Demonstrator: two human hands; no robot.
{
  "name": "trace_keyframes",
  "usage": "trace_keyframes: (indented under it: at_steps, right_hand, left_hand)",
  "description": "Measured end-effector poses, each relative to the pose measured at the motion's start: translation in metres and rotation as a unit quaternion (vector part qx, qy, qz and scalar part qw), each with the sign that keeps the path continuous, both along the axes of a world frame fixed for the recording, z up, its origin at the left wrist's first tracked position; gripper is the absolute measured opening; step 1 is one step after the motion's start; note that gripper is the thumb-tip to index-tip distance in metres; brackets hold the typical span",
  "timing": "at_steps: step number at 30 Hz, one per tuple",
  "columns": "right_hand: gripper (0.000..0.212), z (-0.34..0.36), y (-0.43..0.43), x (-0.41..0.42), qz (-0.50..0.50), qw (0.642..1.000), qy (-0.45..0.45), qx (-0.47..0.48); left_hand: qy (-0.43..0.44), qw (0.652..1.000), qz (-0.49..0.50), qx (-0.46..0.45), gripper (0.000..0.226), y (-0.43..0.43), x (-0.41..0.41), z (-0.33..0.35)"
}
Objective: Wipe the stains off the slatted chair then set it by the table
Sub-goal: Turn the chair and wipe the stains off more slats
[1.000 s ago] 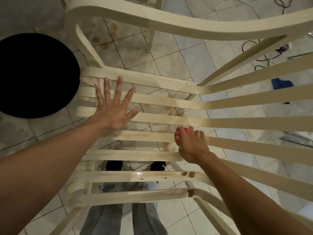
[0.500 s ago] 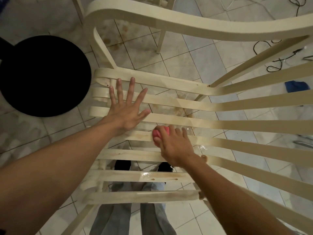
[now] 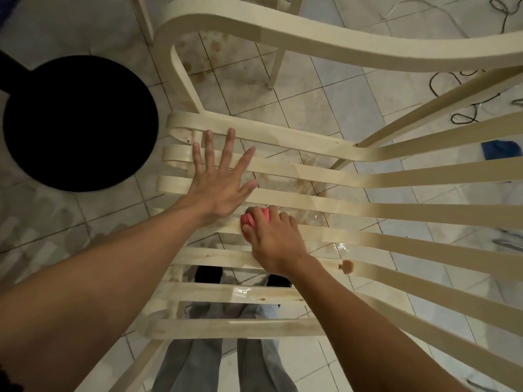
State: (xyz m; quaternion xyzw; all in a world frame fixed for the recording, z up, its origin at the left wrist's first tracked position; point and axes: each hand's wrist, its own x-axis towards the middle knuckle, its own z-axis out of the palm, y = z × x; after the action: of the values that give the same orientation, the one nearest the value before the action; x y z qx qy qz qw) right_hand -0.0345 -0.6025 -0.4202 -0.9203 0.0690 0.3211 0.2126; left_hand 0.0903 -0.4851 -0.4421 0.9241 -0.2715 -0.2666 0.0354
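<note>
The cream slatted chair (image 3: 396, 209) fills the view, its seat slats running left to right below me. My left hand (image 3: 219, 181) lies flat with fingers spread on the upper slats near the left end. My right hand (image 3: 273, 240) grips a pink sponge (image 3: 252, 217) and presses it on a middle slat just below my left hand. A brown stain (image 3: 346, 266) sits on a lower slat to the right of my right wrist. Small brown marks (image 3: 263, 299) and wet sheen show on the slat nearer to me.
A round black stool seat (image 3: 79, 123) stands close on the left. Tiled floor (image 3: 325, 100) under the chair is stained and wet. Black cables (image 3: 467, 114) lie at the upper right, and a blue cloth (image 3: 501, 149) at the right. Pale furniture legs (image 3: 276, 67) stand behind.
My right hand has slid the pink sponge to the left along the middle slat, closer to my left hand. My left hand stays flat on the upper slats.
</note>
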Motion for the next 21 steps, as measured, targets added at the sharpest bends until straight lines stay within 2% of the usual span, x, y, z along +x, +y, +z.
trace_keyframes:
  at_steps: [2,5,8,9,11,12,13,17,21]
  right_hand:
    - [0.038,0.001,-0.011,-0.003,-0.009,1.000,0.001,0.006]
    - [0.040,0.001,-0.023,-0.008,-0.024,1.000,0.011,-0.004]
    - [0.036,0.002,-0.022,-0.009,-0.037,0.999,0.006,-0.016]
    - [0.035,0.002,-0.019,-0.007,-0.040,0.999,0.009,-0.018]
    - [0.034,0.002,-0.012,-0.001,-0.045,0.999,0.018,-0.018]
    - [0.034,0.002,-0.006,0.002,-0.042,0.999,0.023,-0.013]
    - [0.034,0.002,0.001,0.005,-0.036,0.999,0.026,-0.007]
    - [0.034,0.003,0.033,0.020,-0.022,0.999,0.019,0.018]
    - [0.032,0.002,0.038,0.014,-0.015,0.999,-0.024,0.031]
  left_hand:
    - [0.005,0.997,0.024,-0.074,0.067,0.006,-0.002,0.003]
    - [0.000,0.972,0.134,-0.191,0.062,0.030,-0.002,0.009]
    - [-0.035,0.941,0.282,-0.186,0.059,0.064,-0.002,0.009]
    - [0.000,0.926,0.335,-0.176,0.057,0.075,-0.002,0.010]
    - [0.147,0.874,0.429,-0.174,0.054,0.087,-0.003,0.010]
    - [0.206,0.850,0.450,-0.179,0.054,0.090,-0.005,0.009]
    - [0.232,0.840,0.456,-0.182,0.054,0.092,-0.007,0.006]
    - [0.239,0.825,0.472,-0.199,0.055,0.092,-0.007,-0.002]
    - [0.250,0.815,0.477,-0.212,0.056,0.095,-0.008,-0.005]
